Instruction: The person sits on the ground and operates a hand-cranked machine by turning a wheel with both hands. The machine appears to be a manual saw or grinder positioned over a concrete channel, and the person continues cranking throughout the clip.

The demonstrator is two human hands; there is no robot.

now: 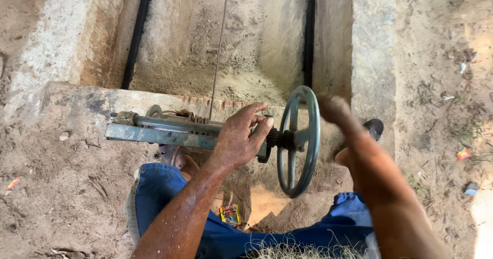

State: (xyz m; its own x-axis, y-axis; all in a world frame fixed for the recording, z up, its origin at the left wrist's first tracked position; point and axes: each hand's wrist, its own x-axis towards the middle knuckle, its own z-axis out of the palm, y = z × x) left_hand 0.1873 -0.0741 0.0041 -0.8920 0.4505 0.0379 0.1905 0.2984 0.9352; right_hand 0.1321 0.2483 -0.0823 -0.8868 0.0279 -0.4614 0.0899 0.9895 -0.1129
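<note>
A green metal hand wheel [313, 136] stands upright at the right end of a rusty winch frame [154, 133] bolted to a concrete sill. My left hand [239, 141] lies palm-down on the winch bar just left of a small black gear [271, 138], with its fingers spread and the thumb near the gear. My right hand [335, 109] is blurred and curled into a fist against the wheel's upper right rim. A thin cable [220, 48] runs from the winch drum up over the channel.
Beyond the sill is a sandy concrete channel [246, 38] with black guide rails on the left [136, 38] and right [309, 33]. My blue trousers [164, 187] and a sandalled foot [375, 128] are below. A small wrapper [231, 214] lies on the dirt.
</note>
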